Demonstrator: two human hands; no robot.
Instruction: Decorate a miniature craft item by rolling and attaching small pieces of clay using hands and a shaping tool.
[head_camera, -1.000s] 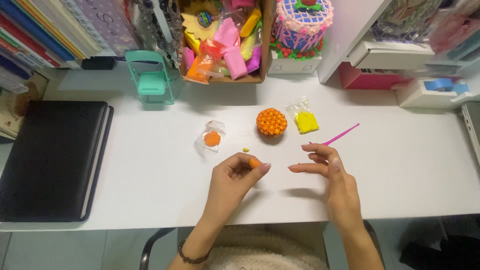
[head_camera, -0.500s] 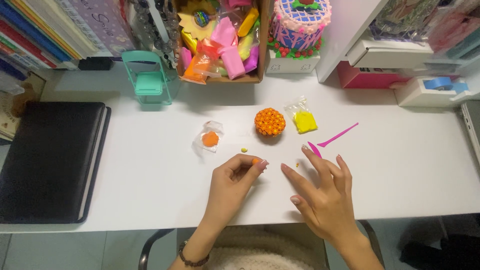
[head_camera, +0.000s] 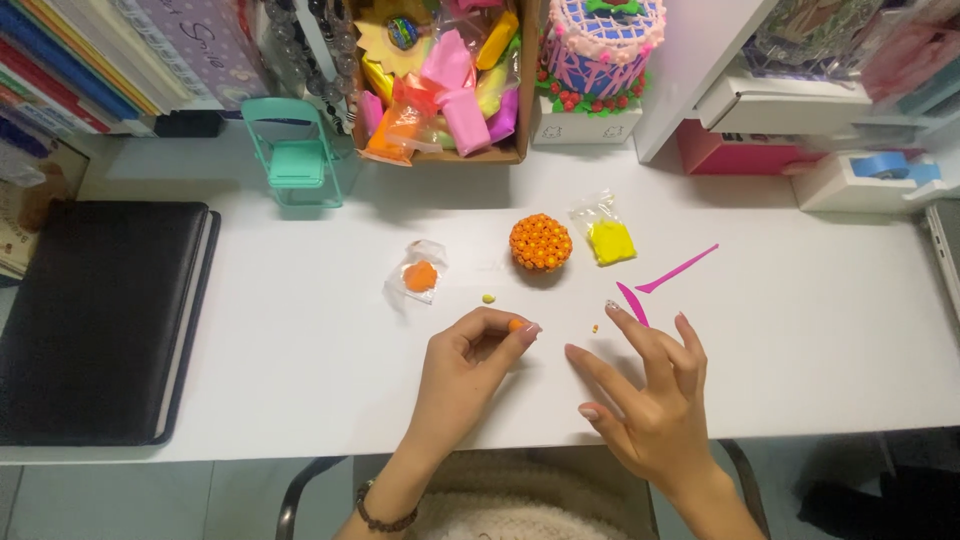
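Note:
My left hand (head_camera: 470, 372) rests on the white desk (head_camera: 300, 330) and pinches a small orange clay piece (head_camera: 515, 324) between thumb and fingertips. My right hand (head_camera: 645, 385) hovers beside it with fingers spread and nothing in it. One fingertip is close to a short pink tool (head_camera: 632, 302). Beyond the hands sits an orange bumpy clay ball (head_camera: 540, 242). A longer pink tool (head_camera: 678, 268) lies to its right. A tiny yellow-green crumb (head_camera: 488, 298) and an orange crumb (head_camera: 595, 327) lie on the desk.
A plastic bag with orange clay (head_camera: 420, 274) and one with yellow clay (head_camera: 608, 238) flank the ball. A cardboard box of clay packets (head_camera: 445, 90), a mint toy folding chair (head_camera: 295, 150), a decorated cake model (head_camera: 600, 45), a black folder (head_camera: 95, 310) and a tape dispenser (head_camera: 870, 175) ring the desk.
My right hand has opened from a pinch, spread its fingers and dropped lower toward me. My left hand has kept its grip on the orange piece.

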